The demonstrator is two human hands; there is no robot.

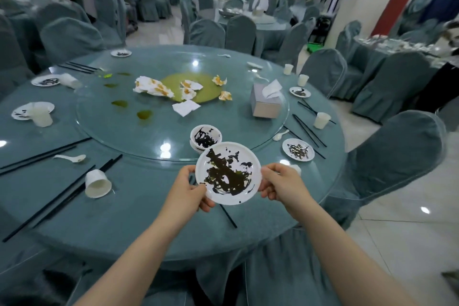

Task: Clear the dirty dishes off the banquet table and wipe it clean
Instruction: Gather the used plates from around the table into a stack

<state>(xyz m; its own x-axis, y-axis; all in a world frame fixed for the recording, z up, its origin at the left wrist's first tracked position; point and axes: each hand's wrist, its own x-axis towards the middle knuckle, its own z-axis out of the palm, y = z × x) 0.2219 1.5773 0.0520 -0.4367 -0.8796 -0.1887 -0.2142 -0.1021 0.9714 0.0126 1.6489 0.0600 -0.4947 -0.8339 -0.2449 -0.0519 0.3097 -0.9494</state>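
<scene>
Head view shows us standing at a round bench (104,216) draped in blue-grey cloth, with a glass turntable (106,131) covering its middle. On the turntable we see a grey tissue box (264,104) with one tissue sticking up, crumpled stained napkins (152,86) around a yellow-green disc, and several greenish puddles. Small white plates (298,149) smeared dark sit at the place settings round the rim, with black chopsticks (44,153), white spoons and paper cups (97,183), one of them tipped on its side.

Just beyond our hands a stack of small bowls (205,137) rests on the turntable's near edge; the top bowl holds dark sauce residue.

We hold a soiled plate (228,173) above the near edge of the bench, close to level. Our left hand (189,189) pinches its left rim and our right hand (282,184) pinches its right rim, fingers curled beneath. It carries dark smears and wet-looking scraps, nothing deep.

We judge this plate light, stiff and breakable, and its greasy face slippery, so the clean outer rim is our best hold, kept flat so nothing slides off.
</scene>
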